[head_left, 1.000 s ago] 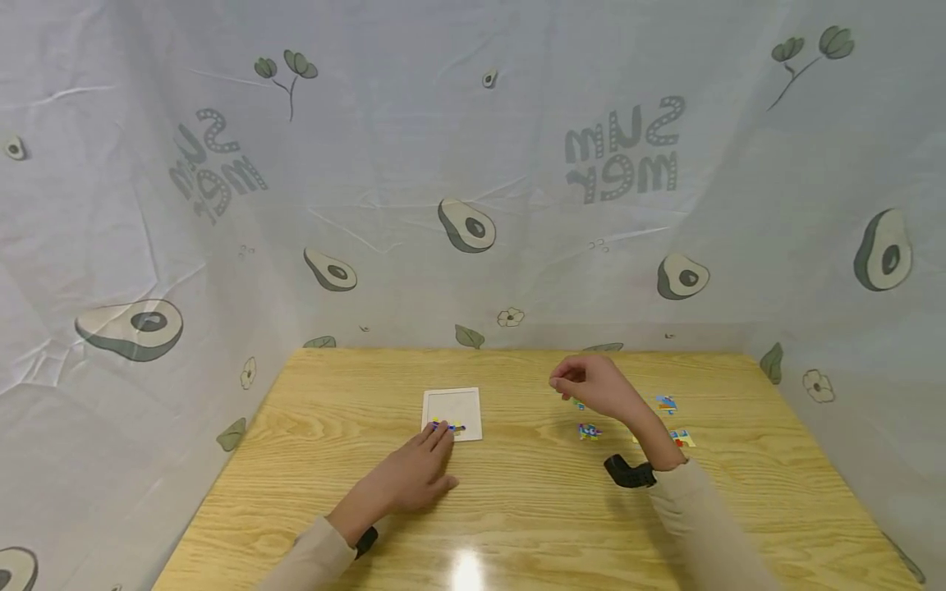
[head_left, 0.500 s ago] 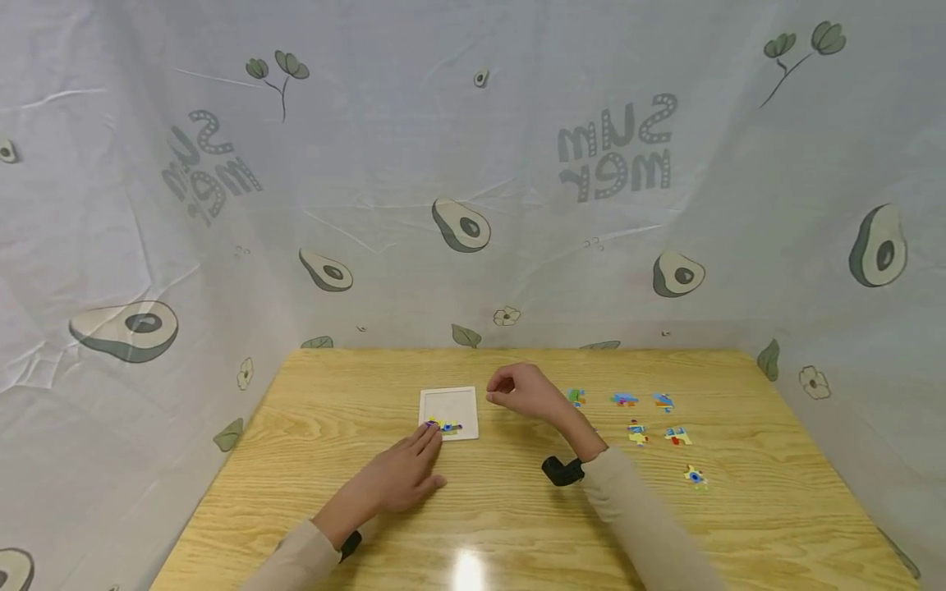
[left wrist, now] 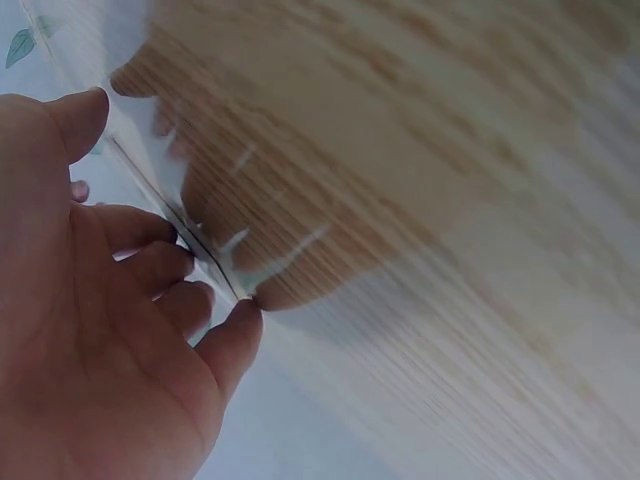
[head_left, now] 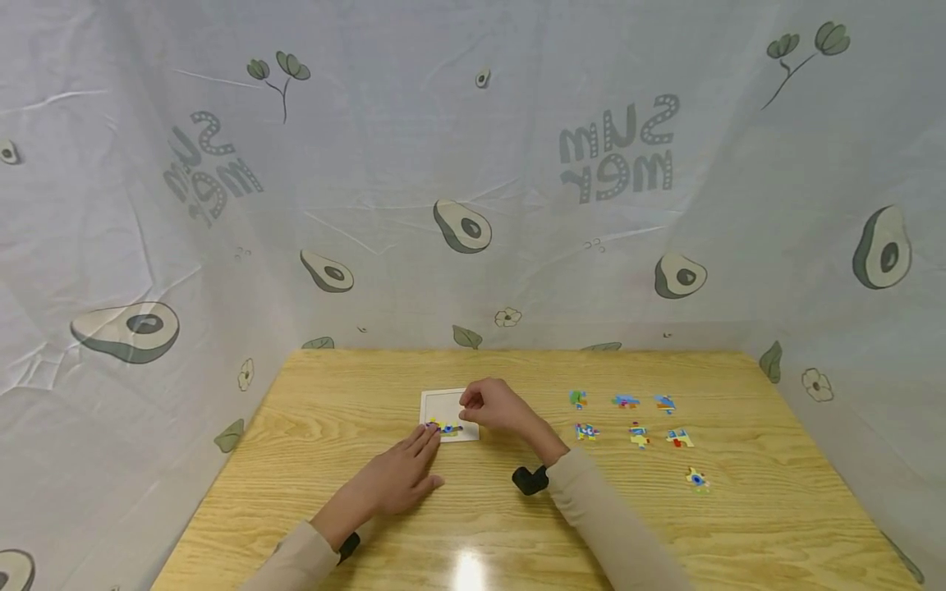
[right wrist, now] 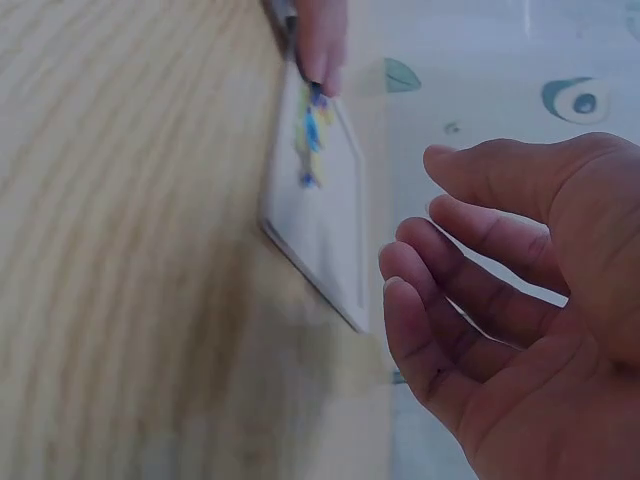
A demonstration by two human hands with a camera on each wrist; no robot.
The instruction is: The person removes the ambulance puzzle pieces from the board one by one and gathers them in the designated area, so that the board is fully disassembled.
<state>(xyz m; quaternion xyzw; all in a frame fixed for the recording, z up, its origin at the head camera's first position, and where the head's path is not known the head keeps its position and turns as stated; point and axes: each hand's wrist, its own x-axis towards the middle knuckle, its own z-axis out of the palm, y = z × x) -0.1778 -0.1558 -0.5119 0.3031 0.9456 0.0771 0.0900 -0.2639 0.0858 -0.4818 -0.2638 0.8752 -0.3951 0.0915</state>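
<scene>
A white square puzzle tray (head_left: 443,404) lies on the table, with a strip of joined colourful puzzle pieces (head_left: 447,428) along its near side. My left hand (head_left: 399,478) rests its extended fingertips at the tray's near left corner, over the end of the strip. Above the tray's right side is my right hand (head_left: 499,405), its fingers loosely bent. In the right wrist view, a gap shows between the thumb (right wrist: 490,175) and the fingers of this hand, and nothing is between them. The left wrist view shows the left fingertips (left wrist: 245,318) down at the tray's edge.
Right of the tray, several loose puzzle pieces (head_left: 587,432) lie spread in rough rows on the wooden table (head_left: 355,386). One piece (head_left: 697,479) sits nearer than the others. A pale curtain with avocado prints (head_left: 463,226) closes off the back and sides.
My right hand has moved left from above the loose pieces to the tray's right side, uncovering those pieces. My left hand stays at the tray's near left corner.
</scene>
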